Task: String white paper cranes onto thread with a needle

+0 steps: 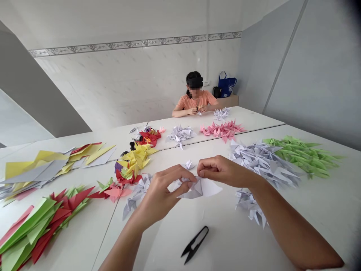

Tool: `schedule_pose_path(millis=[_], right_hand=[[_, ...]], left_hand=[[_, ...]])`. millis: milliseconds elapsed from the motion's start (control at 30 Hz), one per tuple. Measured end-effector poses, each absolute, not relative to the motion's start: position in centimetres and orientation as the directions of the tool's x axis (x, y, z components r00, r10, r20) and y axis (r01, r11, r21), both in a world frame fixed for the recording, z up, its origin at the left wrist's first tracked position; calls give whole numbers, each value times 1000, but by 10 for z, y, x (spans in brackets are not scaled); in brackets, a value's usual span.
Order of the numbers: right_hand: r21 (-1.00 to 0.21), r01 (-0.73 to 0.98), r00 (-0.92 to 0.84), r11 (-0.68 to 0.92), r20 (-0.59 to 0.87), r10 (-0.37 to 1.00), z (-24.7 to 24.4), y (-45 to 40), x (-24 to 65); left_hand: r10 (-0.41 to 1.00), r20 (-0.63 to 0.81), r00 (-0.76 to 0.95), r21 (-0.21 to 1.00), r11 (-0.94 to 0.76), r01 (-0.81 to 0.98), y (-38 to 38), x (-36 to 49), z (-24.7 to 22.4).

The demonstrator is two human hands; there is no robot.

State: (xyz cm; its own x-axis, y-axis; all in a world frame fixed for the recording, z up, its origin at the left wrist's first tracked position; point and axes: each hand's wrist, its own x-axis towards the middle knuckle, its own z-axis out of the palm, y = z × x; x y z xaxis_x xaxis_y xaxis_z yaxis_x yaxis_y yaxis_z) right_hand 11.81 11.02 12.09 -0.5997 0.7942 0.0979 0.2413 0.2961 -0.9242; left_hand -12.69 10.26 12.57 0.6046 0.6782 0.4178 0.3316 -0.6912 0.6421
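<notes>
Blue bag [228, 86] beside black bag [217, 92]; patterned tile band [121, 45] across pale wall [121, 82]

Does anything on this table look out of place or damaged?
I see no clear spill or damage. Slightly odd: the yellow folded-paper heap left of centre mingles with red pieces and a purple piece, while the green folded-paper heap at right is one colour.
</notes>
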Motion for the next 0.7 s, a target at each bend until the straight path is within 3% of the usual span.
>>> schedule_pose_path(millis=[133,333,567,700], right_hand=[[-936,187,-639,299,115,761,118,113,117],[-959,118,-674,257,113,730,113,117,116],[-960,99,-676,261,128,726,113,118,114],[-956,88,-680,281,149,718,114,117,114]], left_hand=[[657,438,614,601,-722,343,100,-127,126],[602,532,595,446,-797,408,94,-127,126],[375,625,684,89,-906,415,89,-124,127],[285,655,700,9,-929,371,87,-120,131]])
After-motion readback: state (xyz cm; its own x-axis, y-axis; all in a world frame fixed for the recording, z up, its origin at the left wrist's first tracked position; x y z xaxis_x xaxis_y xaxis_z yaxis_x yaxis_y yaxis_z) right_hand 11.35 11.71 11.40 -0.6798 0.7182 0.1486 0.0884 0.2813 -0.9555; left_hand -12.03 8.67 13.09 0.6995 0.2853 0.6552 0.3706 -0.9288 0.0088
